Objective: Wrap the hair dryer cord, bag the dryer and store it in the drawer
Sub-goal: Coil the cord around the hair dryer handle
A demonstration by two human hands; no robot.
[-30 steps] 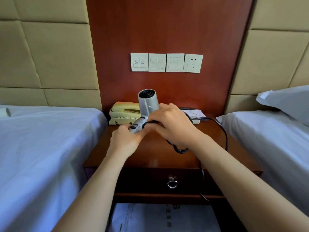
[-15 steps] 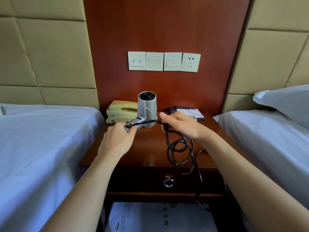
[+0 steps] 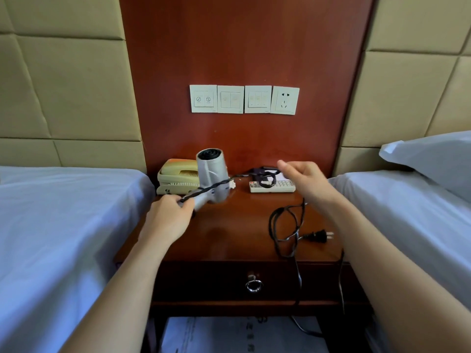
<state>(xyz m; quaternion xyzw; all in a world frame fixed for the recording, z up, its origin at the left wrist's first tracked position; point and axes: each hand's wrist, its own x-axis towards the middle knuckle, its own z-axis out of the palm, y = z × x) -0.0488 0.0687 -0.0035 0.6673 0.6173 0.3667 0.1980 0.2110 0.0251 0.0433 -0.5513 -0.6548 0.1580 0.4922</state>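
Hair dryer (image 3: 212, 174) is standing up on the nightstand (image 3: 229, 233), and the left hand (image 3: 169, 217) is holding its handle, with the fingers curled tight around it. One turn of the black cord (image 3: 285, 225) is crossing the dryer's body, just past those fingers. The right hand (image 3: 305, 184) is hanging in the air with its fingers loosely curled; a bit of cord is running in front of them, but whether they are pinching it cannot be told. The rest of the cord is lying in messy loops below the right hand, with the plug (image 3: 318, 236) beside them and a long piece hanging over the front edge. That hanging piece could catch on the drawer (image 3: 204, 281) or its ring pull (image 3: 254, 286) and get stuck, and the loops could knot up if pulled fast. A remote (image 3: 274, 186) and a phone (image 3: 175, 178) are sitting close behind the fingers and could get bumped. No bag is showing yet.
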